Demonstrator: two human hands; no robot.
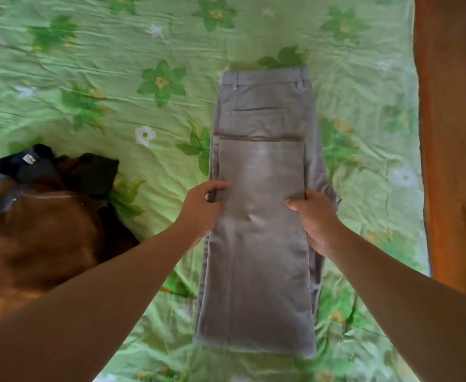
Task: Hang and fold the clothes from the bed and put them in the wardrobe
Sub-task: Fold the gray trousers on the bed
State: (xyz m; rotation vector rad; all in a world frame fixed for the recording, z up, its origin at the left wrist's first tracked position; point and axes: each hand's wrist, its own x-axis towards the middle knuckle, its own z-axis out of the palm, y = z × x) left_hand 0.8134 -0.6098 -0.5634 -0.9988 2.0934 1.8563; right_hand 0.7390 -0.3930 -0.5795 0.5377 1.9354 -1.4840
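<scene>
The long grey cotton trousers [262, 188] lay flat on the green flower-printed bedsheet [88, 64], hems doubled up below the back pocket. My left hand [203, 209] pinched their left edge and my right hand [316, 219] curled round the right edge, level with each other (to keep the next fold square, I judged). The cloth lay between them, and a brown-and-navy heap of clothes [41, 216] sat off to my left.
</scene>
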